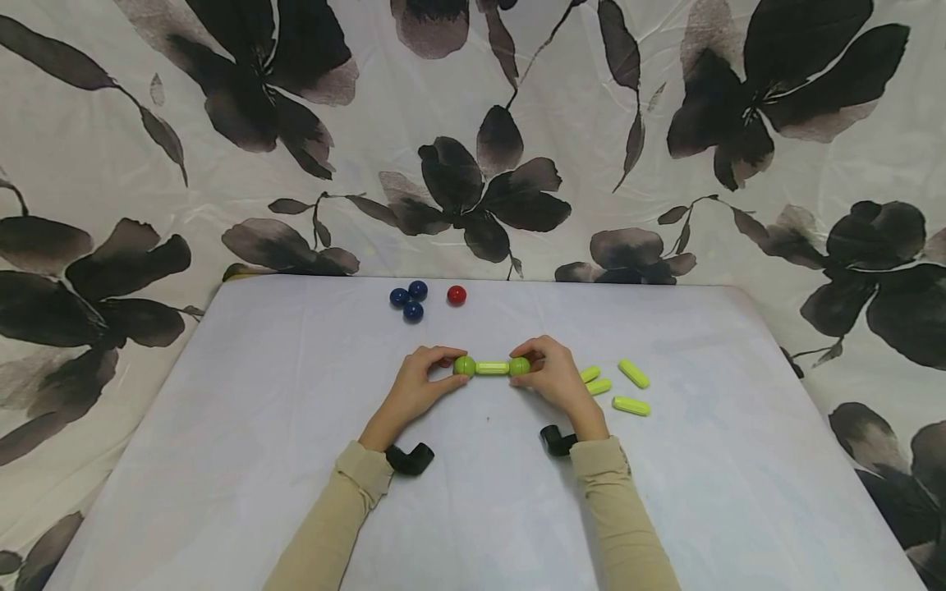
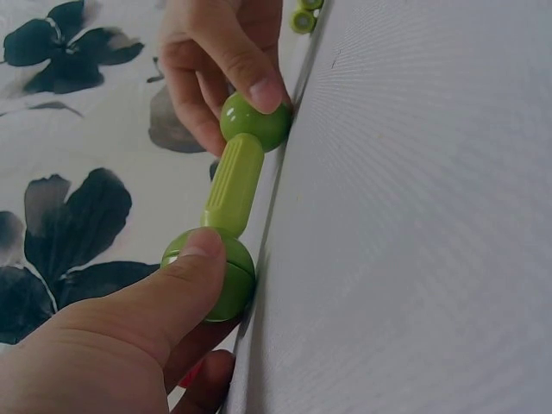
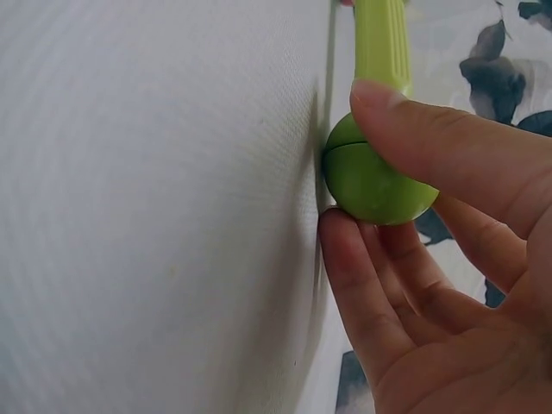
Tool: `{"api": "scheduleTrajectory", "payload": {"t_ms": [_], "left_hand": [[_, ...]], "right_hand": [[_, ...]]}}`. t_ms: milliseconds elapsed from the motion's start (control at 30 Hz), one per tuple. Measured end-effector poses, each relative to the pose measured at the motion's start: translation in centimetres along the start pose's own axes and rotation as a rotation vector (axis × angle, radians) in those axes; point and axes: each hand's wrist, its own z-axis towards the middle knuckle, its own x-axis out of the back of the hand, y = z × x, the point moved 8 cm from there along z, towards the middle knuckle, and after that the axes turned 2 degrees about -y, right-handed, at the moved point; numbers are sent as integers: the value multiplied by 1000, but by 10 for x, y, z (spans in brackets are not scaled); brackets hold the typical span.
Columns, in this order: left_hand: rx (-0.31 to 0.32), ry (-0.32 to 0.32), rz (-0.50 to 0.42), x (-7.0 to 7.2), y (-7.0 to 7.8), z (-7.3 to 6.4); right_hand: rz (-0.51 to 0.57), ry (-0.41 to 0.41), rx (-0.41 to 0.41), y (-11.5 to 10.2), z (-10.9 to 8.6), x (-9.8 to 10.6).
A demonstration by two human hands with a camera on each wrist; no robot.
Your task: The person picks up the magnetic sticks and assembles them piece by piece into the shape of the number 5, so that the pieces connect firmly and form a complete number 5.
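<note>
In the head view a yellow-green ribbed rod (image 1: pixel 492 368) lies across the table between two green balls, in line with both. My left hand (image 1: pixel 418 382) pinches the left green ball (image 1: pixel 465 366) between thumb and fingers. The right green ball (image 1: pixel 520 366) is held by my right hand (image 1: pixel 553 376) in the same way. The left wrist view shows the rod (image 2: pixel 233 185) meeting a ball at each end. My right thumb presses on the seamed green ball (image 3: pixel 379 181) in the right wrist view. Behind my left fingers a red ball (image 1: pixel 445 362) is mostly hidden.
Towards the table's back edge sit several dark blue balls (image 1: pixel 413 312) in a cluster, with a red ball (image 1: pixel 456 295) to their right. Several loose yellow-green rods (image 1: pixel 631 406) lie right of my right hand. A flowered cloth (image 1: pixel 473 205) hangs behind the white table (image 1: pixel 473 509).
</note>
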Motion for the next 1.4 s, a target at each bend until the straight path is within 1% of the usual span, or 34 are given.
{"api": "scheduleTrajectory", "payload": {"t_ms": [367,600,767,1000,1167,1267,1400], "left_hand": [[-13,4,7,0,1,0],[-20,4,-6,0,-1,0],[-21,4,-4,0,-2,0],[-11,1,-3,-1,-1,0],[-19,-3,-5,-1,2,0],[-19,-1,0,-1,1,0],[-20,7,-3,0,0,0]], "right_hand": [[-15,-1,14,0,1,-1],[-24,3,14,0,0,-1],[-13,7,20,0,0,-1],[-19,-19,22,-2,-1,1],[12,-27,6,-5,-4,12],[3,-27,27,-8,-6,24],[-39,-18,69,-10,-12,47]]}}
